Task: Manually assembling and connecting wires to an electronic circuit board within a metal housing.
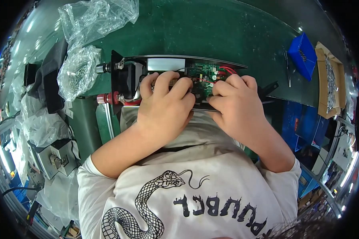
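A long black open electronics housing [165, 58] lies across the near edge of the green table. A green circuit board [203, 71] with red wires shows inside it, along with a silver plate [166, 64]. Black and red terminal posts [104, 98] stick out of its left end panel. My left hand [163, 99] is closed over the near side of the housing, fingers curled into the inside. Closed too, my right hand [239, 99] grips its near edge further right, by the board and red wires. Both sets of fingertips are partly hidden.
Clear plastic bags [81, 67] and dark foam-like pieces [52, 75] lie to the left. At the right are tweezers [288, 69], a blue bin [303, 55] of small parts and a cardboard box [335, 85] holding metal pieces. A metal unit [58, 159] stands at the lower left.
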The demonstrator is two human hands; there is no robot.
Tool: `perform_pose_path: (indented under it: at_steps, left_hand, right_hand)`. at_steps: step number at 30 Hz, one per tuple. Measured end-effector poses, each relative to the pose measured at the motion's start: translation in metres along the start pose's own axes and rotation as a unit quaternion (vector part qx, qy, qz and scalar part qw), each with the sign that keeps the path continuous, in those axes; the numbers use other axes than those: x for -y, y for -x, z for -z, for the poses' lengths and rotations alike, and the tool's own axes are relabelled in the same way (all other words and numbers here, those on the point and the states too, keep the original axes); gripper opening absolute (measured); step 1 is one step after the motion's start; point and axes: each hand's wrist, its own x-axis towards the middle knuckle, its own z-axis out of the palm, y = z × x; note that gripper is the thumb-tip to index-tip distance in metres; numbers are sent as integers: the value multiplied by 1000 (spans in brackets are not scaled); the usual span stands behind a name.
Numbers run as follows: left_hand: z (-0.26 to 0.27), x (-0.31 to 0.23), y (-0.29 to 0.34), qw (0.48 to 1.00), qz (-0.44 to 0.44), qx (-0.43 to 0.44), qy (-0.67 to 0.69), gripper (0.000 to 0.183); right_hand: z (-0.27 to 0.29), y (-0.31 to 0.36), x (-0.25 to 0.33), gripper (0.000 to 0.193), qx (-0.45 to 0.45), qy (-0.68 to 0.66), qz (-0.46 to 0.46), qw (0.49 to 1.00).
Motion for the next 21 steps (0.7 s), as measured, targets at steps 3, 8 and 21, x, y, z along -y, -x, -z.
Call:
perform_pose_path:
  at_steps: [3,8,21]
  left_hand:
    - [5,0,-3,1000,4,18,13,21]
    - [0,-3,0,1000,9,-19,5,15]
    - [2,-8,-5,999,2,36,9,11]
  right_hand:
    - [-1,0,-5,17,12,-25,11,1000]
    - [2,-2,-3,19,11,-28,6,1000]
    - [-2,-8,-5,13,36,-58,19,998]
